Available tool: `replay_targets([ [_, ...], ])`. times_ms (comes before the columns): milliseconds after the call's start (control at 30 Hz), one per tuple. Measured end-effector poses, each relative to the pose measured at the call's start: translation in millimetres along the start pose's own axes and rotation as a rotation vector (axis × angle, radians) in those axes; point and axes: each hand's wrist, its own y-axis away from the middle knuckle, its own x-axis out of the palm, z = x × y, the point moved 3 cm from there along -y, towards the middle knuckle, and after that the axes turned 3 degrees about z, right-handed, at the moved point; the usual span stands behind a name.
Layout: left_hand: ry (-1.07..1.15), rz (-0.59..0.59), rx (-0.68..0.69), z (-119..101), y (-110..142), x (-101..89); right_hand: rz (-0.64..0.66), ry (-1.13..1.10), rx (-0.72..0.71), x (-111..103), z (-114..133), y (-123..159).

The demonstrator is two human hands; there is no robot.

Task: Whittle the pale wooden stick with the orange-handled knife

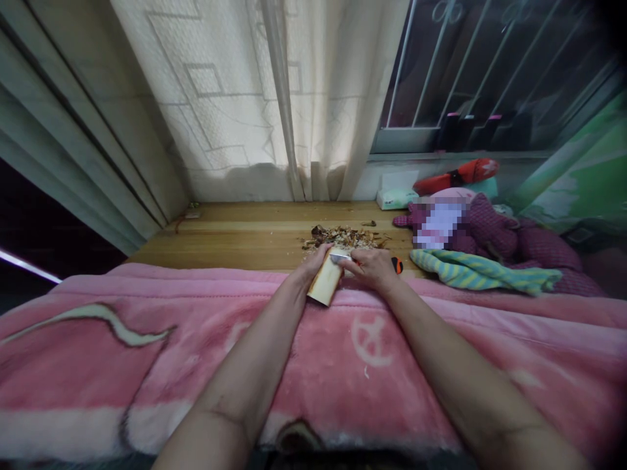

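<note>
Close together at far edge of pink blanket (343, 365): pale wood block (326, 277) clamped in left hand (313, 264), knife blade (340, 258) gripped in right hand (369, 269) against it; risk of cut to left hand if blade slips off wood.

Pale wood block (326, 277), cream-swirled pink blanket (313, 365), yellow-green striped cloth (480, 273).

And we're looking out from the person's own head, tipped forward and down! The left hand (313, 264) and right hand (371, 269) sit just below mid-frame, fairly close to the lens. A pink blanket (98, 372) spreads between the camera and the hands, while beyond the hands a wooden ledge (235, 238) runs to a curtain (220, 98) and a window (470, 72), farther off.
</note>
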Motion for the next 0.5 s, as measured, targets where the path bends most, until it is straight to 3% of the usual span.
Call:
replay_targets([
  [133, -0.112, 0.018, 0.013, -1.1, -1.5, -0.6, 0.011, -0.008, 0.031, -0.3, -2.1, 0.4],
  [367, -0.141, 0.093, 0.014, -0.3, -2.9, -1.7, -0.004, 0.000, -0.006, -2.1, -0.4, 1.4],
  [500, -0.141, 0.079, 0.008, -1.5, -2.6, -0.9, -0.007, 0.001, 0.027, -0.8, -6.9, 0.9],
])
